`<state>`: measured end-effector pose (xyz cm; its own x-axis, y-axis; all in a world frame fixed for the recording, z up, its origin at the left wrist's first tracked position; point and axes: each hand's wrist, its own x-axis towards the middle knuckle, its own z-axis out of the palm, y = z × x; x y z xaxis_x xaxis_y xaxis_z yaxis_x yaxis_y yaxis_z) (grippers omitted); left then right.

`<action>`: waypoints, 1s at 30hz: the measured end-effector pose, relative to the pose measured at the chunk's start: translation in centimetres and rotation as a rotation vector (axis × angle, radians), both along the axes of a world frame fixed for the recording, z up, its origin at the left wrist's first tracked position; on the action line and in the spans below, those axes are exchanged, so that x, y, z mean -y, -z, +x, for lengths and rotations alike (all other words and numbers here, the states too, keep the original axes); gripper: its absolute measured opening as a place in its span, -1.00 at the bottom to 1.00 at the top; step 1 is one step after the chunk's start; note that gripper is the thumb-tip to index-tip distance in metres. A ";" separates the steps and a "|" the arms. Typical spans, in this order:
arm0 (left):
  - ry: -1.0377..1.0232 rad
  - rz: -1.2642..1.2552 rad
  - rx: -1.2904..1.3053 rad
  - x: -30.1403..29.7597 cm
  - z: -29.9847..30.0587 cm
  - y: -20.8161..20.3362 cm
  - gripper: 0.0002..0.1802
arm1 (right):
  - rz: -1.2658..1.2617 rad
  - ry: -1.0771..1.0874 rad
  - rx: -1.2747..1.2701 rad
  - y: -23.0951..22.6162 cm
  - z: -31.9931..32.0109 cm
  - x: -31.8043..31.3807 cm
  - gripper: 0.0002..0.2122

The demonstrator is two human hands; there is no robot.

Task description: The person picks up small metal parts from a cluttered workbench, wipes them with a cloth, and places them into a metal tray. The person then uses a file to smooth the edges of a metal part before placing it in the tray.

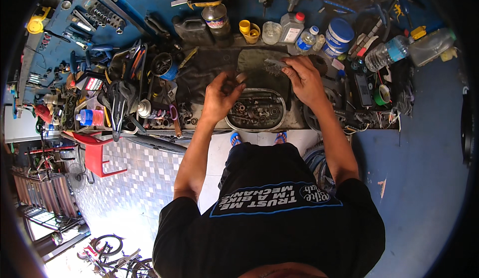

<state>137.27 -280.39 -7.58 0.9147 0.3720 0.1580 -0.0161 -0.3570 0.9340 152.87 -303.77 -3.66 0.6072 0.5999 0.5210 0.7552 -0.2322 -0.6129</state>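
Under the left hand (219,101) sits an oval metal tray (282,109), its rim dull and greasy, filled with dark oily metal parts. The right hand (304,81) holds a wire-bristled brush (273,67), rough and grey. Beneath both hands lies a dark matt cloth (209,66), stained. Beyond the right hand stand a clear glossy plastic bottle (386,53) and a smooth white plastic tub with a blue lid (339,34). The tabletop (429,98) right of it looks matt blue.
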 end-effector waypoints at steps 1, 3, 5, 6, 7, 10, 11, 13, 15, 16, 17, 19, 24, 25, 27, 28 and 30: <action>-0.019 0.000 -0.005 -0.2 0.0 0.8 -0.67 | -0.003 0.002 0.014 0.1 0.0 0.0 -0.79; -0.037 0.236 0.170 0.2 0.5 0.3 -0.70 | 0.017 -0.027 0.051 -0.6 -0.5 -0.6 -0.79; -0.037 0.312 0.217 0.6 0.7 0.3 -0.71 | 0.062 -0.097 0.096 -1.5 -1.9 -1.9 -0.79; -0.031 0.269 0.174 0.8 0.6 0.7 -0.70 | 0.056 -0.142 0.103 -1.6 -2.8 -2.7 -0.79; -0.025 0.226 0.132 0.9 0.5 1.0 -0.69 | 0.050 -0.187 0.110 -1.7 -3.7 -3.5 -0.79; -0.072 0.084 0.030 1.4 -0.3 -1.0 -0.67 | -0.013 -0.159 0.153 0.7 -2.5 -2.8 -0.77; -0.082 -0.132 0.133 1.5 -0.5 -0.4 -0.67 | -0.065 -0.132 0.175 2.3 -0.7 -1.6 -0.77; -0.091 -0.092 0.079 0.7 -0.8 0.0 -0.68 | -0.134 -0.047 0.103 3.4 0.2 -0.4 -0.78; -0.088 -0.072 0.019 1.2 -1.2 0.1 -0.69 | 0.001 -0.122 0.108 0.9 -1.8 -1.9 -0.79; -0.066 -0.065 -0.008 1.7 -0.9 -0.7 -0.69 | 0.067 -0.152 0.113 -0.6 -2.8 -2.8 -0.79; -0.041 -0.050 -0.031 1.9 -0.6 -1.3 -0.69 | 0.091 -0.225 0.108 -1.3 -3.6 -3.7 -0.80; -0.033 -0.236 0.104 1.8 -0.8 -1.3 -0.70 | -0.005 -0.101 0.082 2.2 -1.9 -2.4 -0.80; 0.023 -0.303 0.042 0.9 -1.1 -1.6 -0.72 | -0.115 0.053 -0.102 4.9 -0.8 2.7 -0.79; 0.005 -0.064 -0.031 0.9 -0.8 0.3 -0.65 | -0.097 0.102 -0.115 4.6 -0.6 3.3 -0.78; 0.101 0.165 -0.064 2.1 -0.7 2.6 -0.66 | -0.033 0.167 -0.166 4.0 -0.3 3.2 -0.79; 0.147 0.279 -0.082 3.1 -0.8 3.7 -0.66 | -0.002 0.197 -0.194 3.9 -0.3 3.1 -0.79; 0.191 0.357 -0.166 6.1 -0.7 6.5 -0.65 | -0.025 0.216 -0.190 3.9 -0.7 3.5 -0.77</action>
